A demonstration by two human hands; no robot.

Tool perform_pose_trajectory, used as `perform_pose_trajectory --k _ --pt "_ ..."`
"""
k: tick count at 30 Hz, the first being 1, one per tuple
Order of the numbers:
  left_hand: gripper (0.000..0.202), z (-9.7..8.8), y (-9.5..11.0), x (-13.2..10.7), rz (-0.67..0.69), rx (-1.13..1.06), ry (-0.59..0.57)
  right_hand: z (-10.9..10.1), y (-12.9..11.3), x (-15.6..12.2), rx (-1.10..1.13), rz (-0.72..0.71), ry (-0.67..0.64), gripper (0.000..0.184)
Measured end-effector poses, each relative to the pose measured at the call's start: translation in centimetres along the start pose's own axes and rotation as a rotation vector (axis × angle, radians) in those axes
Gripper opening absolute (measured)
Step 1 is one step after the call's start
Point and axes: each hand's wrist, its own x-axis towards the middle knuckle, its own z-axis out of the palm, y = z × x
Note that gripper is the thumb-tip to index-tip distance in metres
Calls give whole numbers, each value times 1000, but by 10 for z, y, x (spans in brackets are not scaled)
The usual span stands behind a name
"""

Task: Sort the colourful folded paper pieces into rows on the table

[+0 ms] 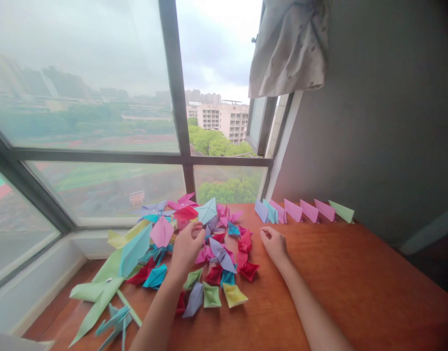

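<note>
Over the heap of folded paper pieces, my left hand (188, 242) has its fingers curled in. Just beyond its fingertips is a light blue folded paper piece (208, 211); whether they touch it I cannot tell. My right hand (274, 245) hovers at the heap's right side with loosely closed fingers and nothing visible in them. Close to it are a red folded piece (245, 243) and a small red paper boat (249, 271). A lavender piece (223, 255) and a yellow paper boat (234, 295) lie between my forearms.
Several folded paper planes (293, 211) stand in a row at the back right of the wooden table (341, 282). A green paper pinwheel (99, 288) and a blue paper crane (116, 319) lie at the left. Behind are a window frame (99, 156) and a hanging cloth (290, 53).
</note>
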Motion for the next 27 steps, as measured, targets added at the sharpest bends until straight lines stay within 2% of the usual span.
perform_pose_trajectory --k 5,9,13,19,27 --pt "34 15 1 5 -199 -328 19 1 2 0 23 -2 -24 32" --pt "25 23 9 3 -284 -601 58 1 1 0 42 3 -32 32" --pt "20 28 15 9 -347 -782 148 1 0 1 57 2 -36 33" --pt "18 34 18 19 -463 -908 226 0 -2 0 72 -5 -44 32" --pt "18 34 18 19 -501 -969 238 0 -1 0 76 4 -46 30"
